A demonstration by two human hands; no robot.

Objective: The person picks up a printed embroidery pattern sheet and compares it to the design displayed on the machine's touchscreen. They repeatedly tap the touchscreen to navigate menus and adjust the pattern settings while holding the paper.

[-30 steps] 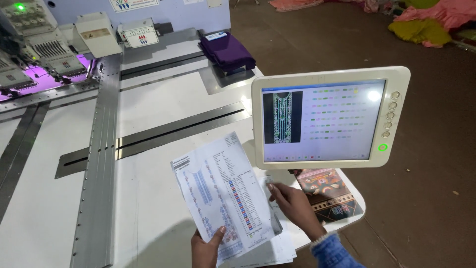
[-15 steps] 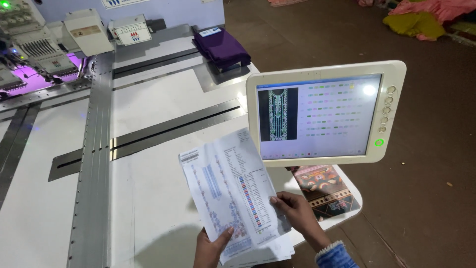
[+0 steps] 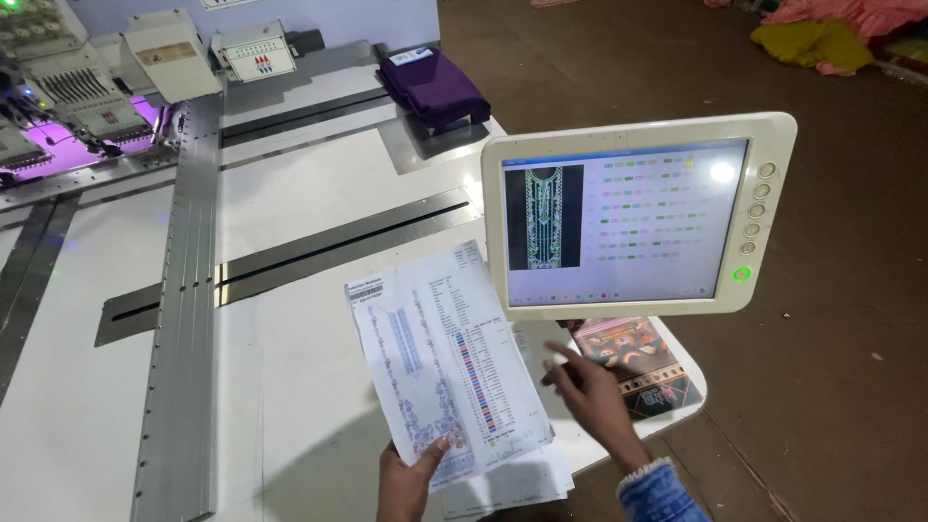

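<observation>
A person stands at the near edge of a wide white table [image 3: 309, 387], seen from above. The left hand [image 3: 406, 478] holds a printed sheet [image 3: 445, 362] by its bottom edge, thumb pressed on the front and fingers hidden behind it. The sheet is raised and tilted over the table's near right part; it shows a long garment pattern in blue and a column of small coloured marks. More paper [image 3: 517, 483] lies under it at the near edge.

The right hand [image 3: 585, 387] is open, fingers spread and holding nothing. It hovers just right of the sheet, below a white touchscreen [image 3: 633, 217] that stands over the table's right edge. The screen shows a dark panel with the same kind of garment pattern and rows of small coloured bars, with round buttons down its right side. A patterned card [image 3: 643, 362] lies on the table's near right corner, partly under the hand.

Metal rails [image 3: 184, 319] cross the table. Folded purple cloth [image 3: 432, 89] rests at the far right edge. Embroidery heads [image 3: 77, 87] sit along the far left edge.
</observation>
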